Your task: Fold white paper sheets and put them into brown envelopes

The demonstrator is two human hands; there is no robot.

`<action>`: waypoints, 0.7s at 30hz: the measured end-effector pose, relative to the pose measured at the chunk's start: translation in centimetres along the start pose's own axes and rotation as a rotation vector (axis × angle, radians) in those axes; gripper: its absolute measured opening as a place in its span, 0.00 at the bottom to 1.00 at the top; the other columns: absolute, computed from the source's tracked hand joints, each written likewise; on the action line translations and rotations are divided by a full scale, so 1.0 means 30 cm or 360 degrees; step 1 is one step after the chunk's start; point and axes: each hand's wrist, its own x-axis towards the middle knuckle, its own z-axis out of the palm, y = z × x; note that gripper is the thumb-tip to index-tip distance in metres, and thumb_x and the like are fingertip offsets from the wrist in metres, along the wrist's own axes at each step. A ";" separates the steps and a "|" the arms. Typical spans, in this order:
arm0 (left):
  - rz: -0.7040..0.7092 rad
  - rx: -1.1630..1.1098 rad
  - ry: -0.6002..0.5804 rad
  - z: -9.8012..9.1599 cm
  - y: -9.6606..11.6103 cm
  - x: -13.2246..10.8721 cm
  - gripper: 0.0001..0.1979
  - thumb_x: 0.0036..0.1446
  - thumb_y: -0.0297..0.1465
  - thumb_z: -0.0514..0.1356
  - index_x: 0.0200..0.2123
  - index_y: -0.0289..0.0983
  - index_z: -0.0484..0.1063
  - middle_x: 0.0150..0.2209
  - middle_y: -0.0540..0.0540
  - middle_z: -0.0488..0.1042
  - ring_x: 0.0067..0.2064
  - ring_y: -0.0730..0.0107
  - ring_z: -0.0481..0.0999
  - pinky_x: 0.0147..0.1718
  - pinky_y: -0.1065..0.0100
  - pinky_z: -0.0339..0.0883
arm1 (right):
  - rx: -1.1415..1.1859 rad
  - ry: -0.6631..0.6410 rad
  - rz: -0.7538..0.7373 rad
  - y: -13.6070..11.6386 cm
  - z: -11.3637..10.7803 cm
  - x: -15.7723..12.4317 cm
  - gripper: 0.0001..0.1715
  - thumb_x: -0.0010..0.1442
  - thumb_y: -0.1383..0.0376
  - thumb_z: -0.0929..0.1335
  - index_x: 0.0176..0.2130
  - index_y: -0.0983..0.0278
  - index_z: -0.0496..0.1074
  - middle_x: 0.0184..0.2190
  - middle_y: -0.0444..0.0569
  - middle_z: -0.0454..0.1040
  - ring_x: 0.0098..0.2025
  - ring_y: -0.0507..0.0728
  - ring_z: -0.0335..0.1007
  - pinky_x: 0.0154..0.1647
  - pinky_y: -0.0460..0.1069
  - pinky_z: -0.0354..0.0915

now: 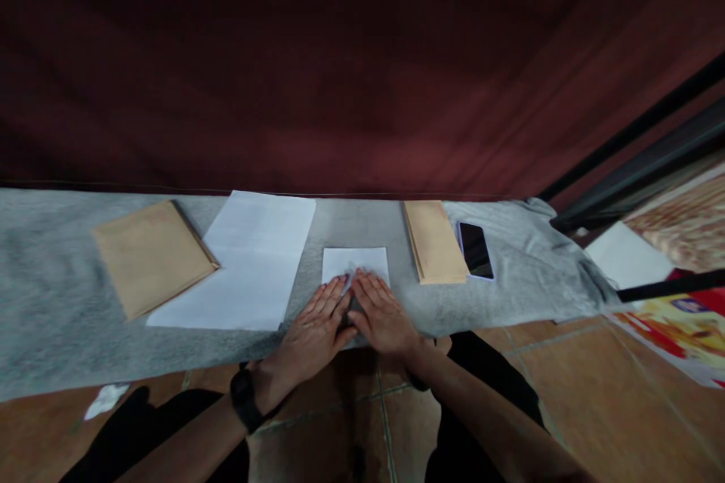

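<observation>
Resting left hand (316, 333) and right hand (386, 318) side by side, palm-down and flattened out, gripping nothing visible, on the small white paper (355, 256) beneath and just beyond the fingertips, with brown stack (435, 243) and phone (476, 250) to their right, large white sheet (249, 260) and brown packet (152, 255) to their left!

The middle paper (356, 256) lies right of a sheet (252, 260) and left of a paper stack (435, 243) (beside a phone (476, 250))

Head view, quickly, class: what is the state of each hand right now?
Left hand: open, palm down, partly on the small white paper.
Right hand: open, palm down, partly on the same paper.
</observation>
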 end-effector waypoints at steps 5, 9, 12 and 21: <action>-0.0021 -0.0007 0.0077 -0.003 -0.018 -0.012 0.33 0.71 0.43 0.49 0.72 0.32 0.51 0.72 0.35 0.55 0.73 0.57 0.55 0.69 0.53 0.56 | -0.0048 0.0000 0.0002 0.004 0.019 -0.024 0.37 0.73 0.54 0.60 0.71 0.72 0.54 0.72 0.60 0.54 0.74 0.61 0.47 0.73 0.59 0.54; -0.0131 0.0046 0.0161 -0.003 -0.036 -0.025 0.36 0.70 0.47 0.49 0.72 0.31 0.49 0.71 0.33 0.57 0.72 0.53 0.57 0.67 0.50 0.59 | -0.0106 0.0019 0.0082 0.038 0.016 -0.049 0.39 0.72 0.53 0.61 0.71 0.73 0.53 0.72 0.61 0.54 0.74 0.62 0.48 0.73 0.61 0.54; -0.0192 0.0096 0.0183 0.002 -0.039 -0.034 0.38 0.69 0.48 0.48 0.72 0.29 0.48 0.70 0.31 0.58 0.71 0.50 0.58 0.67 0.49 0.60 | -0.0109 0.0032 0.0109 0.053 0.009 -0.063 0.40 0.72 0.52 0.60 0.72 0.74 0.51 0.72 0.62 0.54 0.74 0.62 0.48 0.73 0.61 0.54; -0.0335 0.0106 0.0258 -0.009 -0.018 0.001 0.36 0.71 0.46 0.46 0.72 0.28 0.48 0.68 0.28 0.62 0.71 0.47 0.59 0.67 0.44 0.58 | -0.0108 0.0082 0.0127 0.057 0.015 -0.072 0.41 0.71 0.53 0.62 0.72 0.73 0.50 0.71 0.63 0.55 0.73 0.64 0.50 0.72 0.63 0.56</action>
